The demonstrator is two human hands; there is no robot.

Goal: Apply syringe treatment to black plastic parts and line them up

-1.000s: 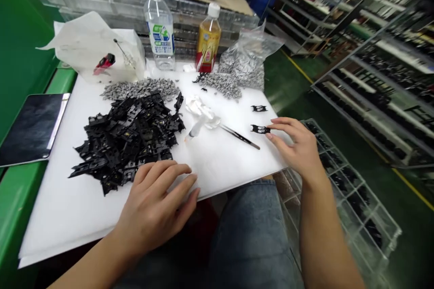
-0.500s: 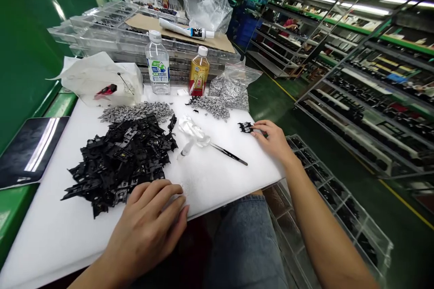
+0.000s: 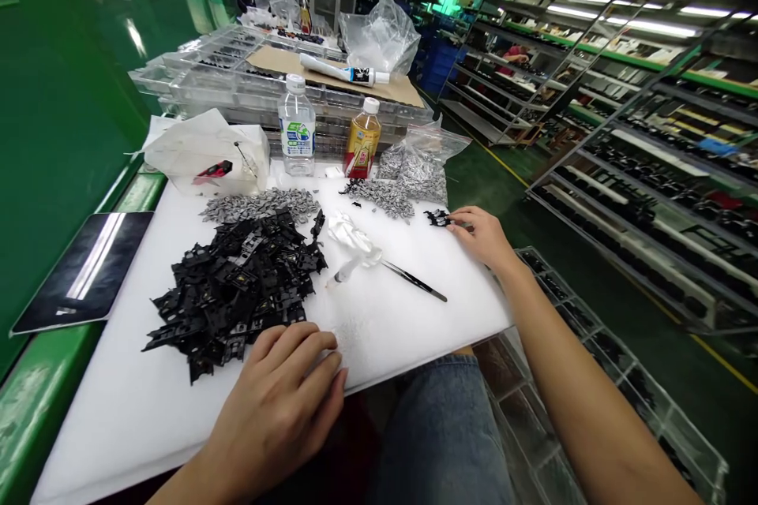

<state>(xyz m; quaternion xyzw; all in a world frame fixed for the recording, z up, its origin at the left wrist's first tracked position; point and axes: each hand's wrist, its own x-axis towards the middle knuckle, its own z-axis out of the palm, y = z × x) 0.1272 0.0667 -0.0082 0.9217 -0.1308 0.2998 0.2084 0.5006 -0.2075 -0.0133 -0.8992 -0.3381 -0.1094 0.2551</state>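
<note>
A factory floor runs back behind the bench, with metal shelving [image 3: 651,173] stacked with dark parts at the right. Along the left runs a green workbench [image 3: 41,402], and on it lies a white foam board [image 3: 106,418]. A heap of black plastic parts [image 3: 234,292] fills the board's left-centre, with a spread of silver metal pieces [image 3: 257,205] just above it.

The right hand [image 3: 482,237] is at the right of the board, its fingertips pinched on a small black plastic part [image 3: 437,218] that sits well apart from the heap. The left hand [image 3: 275,402] rests open and empty at the board's lower middle, just beside the heap.

Between the hands lie black tweezers [image 3: 414,282] and a syringe [image 3: 347,274] against crumpled clear plastic [image 3: 349,235]. At the upper middle stand a water bottle [image 3: 297,126] and an amber drink bottle [image 3: 362,140], beside a plastic bag of silver pieces [image 3: 414,173]. A clear compartment tray [image 3: 568,300] sits at the lower right, under the right forearm.
</note>
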